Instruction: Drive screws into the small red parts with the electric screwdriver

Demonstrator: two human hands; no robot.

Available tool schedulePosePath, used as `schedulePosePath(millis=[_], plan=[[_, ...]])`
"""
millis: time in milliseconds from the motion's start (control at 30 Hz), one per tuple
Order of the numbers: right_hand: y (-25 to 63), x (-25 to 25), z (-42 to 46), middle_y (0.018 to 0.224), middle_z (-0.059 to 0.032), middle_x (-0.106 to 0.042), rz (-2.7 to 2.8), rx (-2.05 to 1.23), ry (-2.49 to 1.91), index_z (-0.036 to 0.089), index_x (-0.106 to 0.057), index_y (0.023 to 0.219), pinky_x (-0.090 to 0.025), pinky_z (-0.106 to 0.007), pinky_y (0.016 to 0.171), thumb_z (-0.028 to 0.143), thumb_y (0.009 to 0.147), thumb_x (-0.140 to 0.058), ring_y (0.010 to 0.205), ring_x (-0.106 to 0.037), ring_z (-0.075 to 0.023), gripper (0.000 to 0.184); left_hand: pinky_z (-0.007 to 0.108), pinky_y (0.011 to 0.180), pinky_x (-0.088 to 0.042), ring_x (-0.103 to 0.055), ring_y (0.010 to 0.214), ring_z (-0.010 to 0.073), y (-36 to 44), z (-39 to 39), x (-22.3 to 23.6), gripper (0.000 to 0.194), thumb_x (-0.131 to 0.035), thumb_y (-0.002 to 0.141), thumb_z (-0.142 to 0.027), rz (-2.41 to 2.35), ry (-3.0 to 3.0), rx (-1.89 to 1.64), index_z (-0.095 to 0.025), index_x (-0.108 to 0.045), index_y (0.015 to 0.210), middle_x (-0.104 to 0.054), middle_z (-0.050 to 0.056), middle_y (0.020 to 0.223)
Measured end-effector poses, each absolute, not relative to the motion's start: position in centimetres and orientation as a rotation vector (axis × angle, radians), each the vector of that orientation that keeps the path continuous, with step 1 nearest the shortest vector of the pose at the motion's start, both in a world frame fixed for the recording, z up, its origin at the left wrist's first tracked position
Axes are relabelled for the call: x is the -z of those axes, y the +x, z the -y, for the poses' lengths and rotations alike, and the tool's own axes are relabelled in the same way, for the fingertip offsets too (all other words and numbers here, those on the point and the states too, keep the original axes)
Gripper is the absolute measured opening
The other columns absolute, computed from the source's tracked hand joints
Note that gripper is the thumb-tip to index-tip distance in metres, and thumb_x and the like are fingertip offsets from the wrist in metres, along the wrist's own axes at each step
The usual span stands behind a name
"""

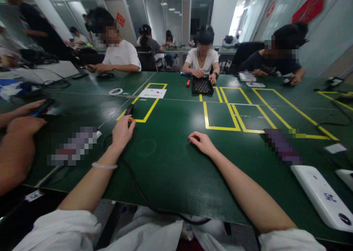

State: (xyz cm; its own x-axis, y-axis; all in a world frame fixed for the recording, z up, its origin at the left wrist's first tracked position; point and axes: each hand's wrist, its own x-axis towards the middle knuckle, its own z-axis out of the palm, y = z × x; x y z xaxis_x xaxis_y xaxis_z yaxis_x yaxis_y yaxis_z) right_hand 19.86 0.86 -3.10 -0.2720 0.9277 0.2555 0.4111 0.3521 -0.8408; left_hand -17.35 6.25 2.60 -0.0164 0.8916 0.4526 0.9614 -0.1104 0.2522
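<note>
My left hand (121, 135) rests on the green table (162, 177), its fingers bent around the near end of a small black object (129, 109). A bit of orange shows beside the thumb, and blue peeks out at the fingers; the object's kind is not clear. To the right, my right hand (203, 143) lies on the tabletop with its fingers curled together. Nothing shows in it. A black cable (134, 175) passes beside my left wrist and drops over the front edge.
Yellow tape outlines (223, 128) mark the table. A paper sheet (152, 93) and white tape roll (116, 91) lie beyond my left hand. At right is a white device (321, 195). A person opposite handles a black tray (202, 86); another person's arm (20, 144) is at left.
</note>
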Motion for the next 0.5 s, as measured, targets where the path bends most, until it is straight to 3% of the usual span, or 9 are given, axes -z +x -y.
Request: schedulePosePath(millis=[100, 200, 333, 500], plan=[[19.9, 3.0, -0.9, 0.070, -0.0012, -0.064, 1.849, -0.858, -1.188, 0.016, -0.063, 0.079, -0.039, -0.024, 0.061, 0.034, 0.088, -0.054, 0.062, -0.055, -0.0131, 0.022, 0.032, 0.082, -0.046, -0.061, 0.086, 0.0208, -12.0, -5.5, -3.3, 0.032, -0.046, 0.091, -0.043, 1.901, -2.479, 0.991, -0.017, -0.059, 0.104, -0.067, 0.007, 0.094], [19.9, 3.1, -0.9, 0.066, 0.0000, -0.061, 1.846, -0.869, -1.175, 0.016, -0.060, 0.075, -0.038, -0.024, 0.059, 0.035, 0.088, -0.054, 0.059, -0.052, -0.0125, 0.024, 0.029, 0.078, -0.046, -0.061, 0.084, 0.0176, -5.9, -5.0, -3.2, 0.032, -0.049, 0.090, -0.042, 1.748, -2.912, 1.156, -0.017, -0.062, 0.105, -0.067, 0.006, 0.095], [20.0, 3.5, -0.9, 0.071, 0.0015, -0.059, 1.754, -0.941, -1.078, 0.018, -0.056, 0.096, -0.041, -0.024, 0.062, 0.031, 0.086, -0.053, 0.062, -0.054, -0.0122, 0.016, 0.029, 0.075, -0.046, -0.058, 0.081, 0.0153, -0.4, -4.8, -1.8, 0.042, -0.047, 0.090, -0.036, 1.686, -3.336, 1.197, -0.014, -0.060, 0.122, -0.065, 0.007, 0.097], [20.0, 3.7, -0.8, 0.078, 0.0014, -0.060, 1.773, -0.974, -1.009, 0.019, -0.052, 0.114, -0.042, -0.024, 0.062, 0.027, 0.084, -0.056, 0.063, -0.052, -0.0109, 0.031, 0.027, 0.072, -0.042, -0.053, 0.076, 0.0134, 0.8, -4.5, 0.0, 0.048, -0.047, 0.090, -0.035, 1.627, -3.655, 1.075, -0.011, -0.056, 0.131, -0.062, 0.005, 0.089]])
